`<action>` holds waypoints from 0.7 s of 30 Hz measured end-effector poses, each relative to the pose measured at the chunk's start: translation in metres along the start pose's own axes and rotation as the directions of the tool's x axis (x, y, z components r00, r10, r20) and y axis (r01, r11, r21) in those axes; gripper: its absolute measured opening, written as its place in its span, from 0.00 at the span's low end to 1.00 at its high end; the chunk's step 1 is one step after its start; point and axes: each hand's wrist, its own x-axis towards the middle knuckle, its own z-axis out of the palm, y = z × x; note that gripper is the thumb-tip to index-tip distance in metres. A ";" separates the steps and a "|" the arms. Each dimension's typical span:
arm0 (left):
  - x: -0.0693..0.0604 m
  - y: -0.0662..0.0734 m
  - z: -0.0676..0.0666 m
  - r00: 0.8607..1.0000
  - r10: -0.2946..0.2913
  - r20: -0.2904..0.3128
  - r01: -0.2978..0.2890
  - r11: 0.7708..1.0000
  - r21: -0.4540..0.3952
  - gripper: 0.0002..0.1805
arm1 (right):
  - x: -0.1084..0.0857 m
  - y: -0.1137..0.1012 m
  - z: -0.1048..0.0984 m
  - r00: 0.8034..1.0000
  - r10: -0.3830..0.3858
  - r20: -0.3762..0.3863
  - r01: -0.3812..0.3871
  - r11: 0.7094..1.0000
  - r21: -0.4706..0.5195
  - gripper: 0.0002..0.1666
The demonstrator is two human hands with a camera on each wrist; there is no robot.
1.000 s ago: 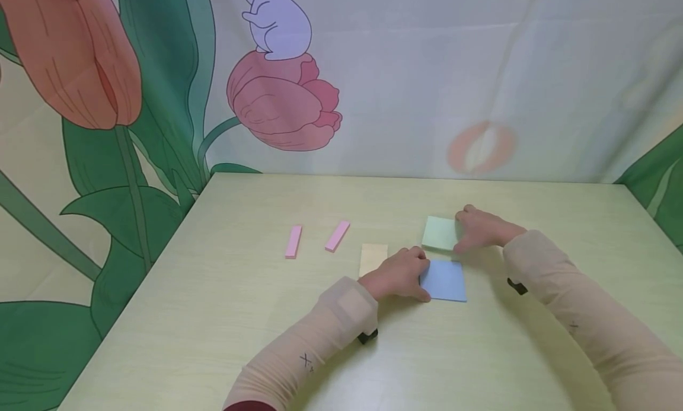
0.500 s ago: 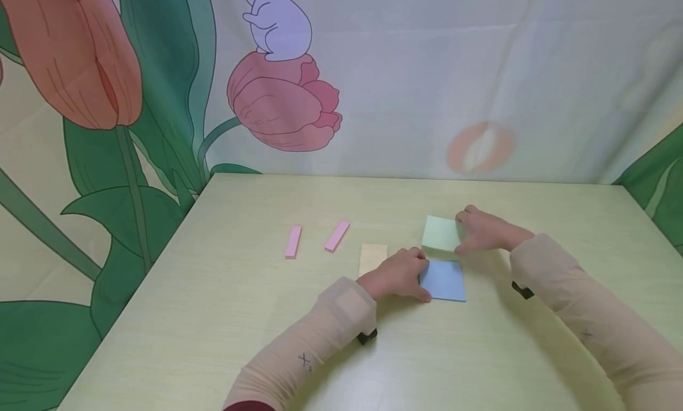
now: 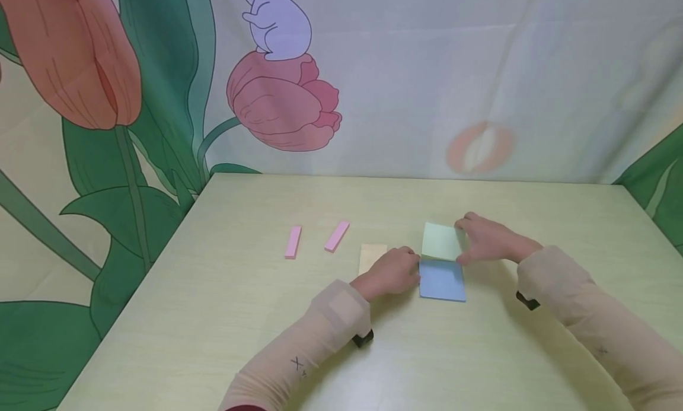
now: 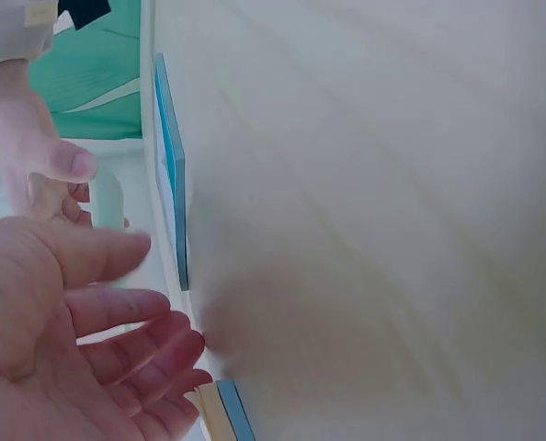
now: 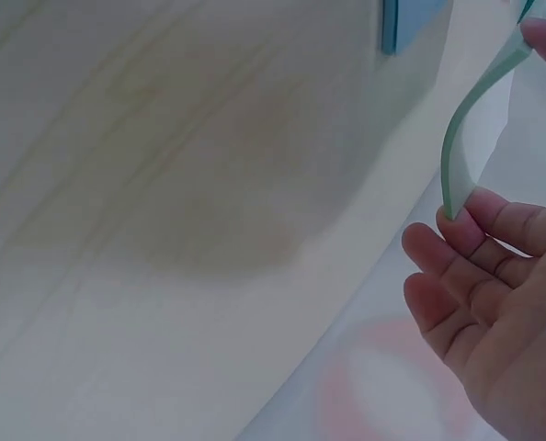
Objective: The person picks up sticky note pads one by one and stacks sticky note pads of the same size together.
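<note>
In the head view a pale green square pad (image 3: pixel 441 241) is pinched at its right edge by the right hand (image 3: pixel 492 239). The right wrist view shows this pad (image 5: pixel 471 133) bent into a curve between thumb and fingers of the right hand (image 5: pixel 507 285), off the table. A blue square pad (image 3: pixel 441 280) lies flat just in front of it. At the blue pad's left edge is the left hand (image 3: pixel 392 272), partly over a cream pad (image 3: pixel 371 257). In the left wrist view the left hand (image 4: pixel 89 340) has loosely bent fingers and holds nothing, beside the blue pad (image 4: pixel 174 175).
Two pink strips (image 3: pixel 293 242) (image 3: pixel 337 236) lie on the table (image 3: pixel 213 316), left of the cream pad. A printed cloth (image 3: pixel 405 91) with flowers and an animal hangs behind the table's back edge.
The left hand has let go of the blue pad and drawn back a little to the left. The right hand has moved the green pad toward the blue pad.
</note>
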 end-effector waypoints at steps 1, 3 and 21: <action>0.000 0.000 0.000 1.000 -0.008 -0.005 0.008 1.000 -0.006 0.12 | -0.001 0.000 0.001 1.000 -0.001 0.002 0.001 1.000 0.002 0.42; 0.000 -0.001 -0.001 1.000 -0.027 -0.015 0.027 0.999 -0.023 0.11 | -0.002 0.000 0.002 1.000 -0.003 0.006 0.003 1.000 0.011 0.42; 0.002 0.001 0.001 0.984 -0.169 -0.057 0.154 0.965 -0.211 0.16 | -0.013 -0.008 0.015 0.999 -0.040 0.034 0.039 0.999 0.034 0.41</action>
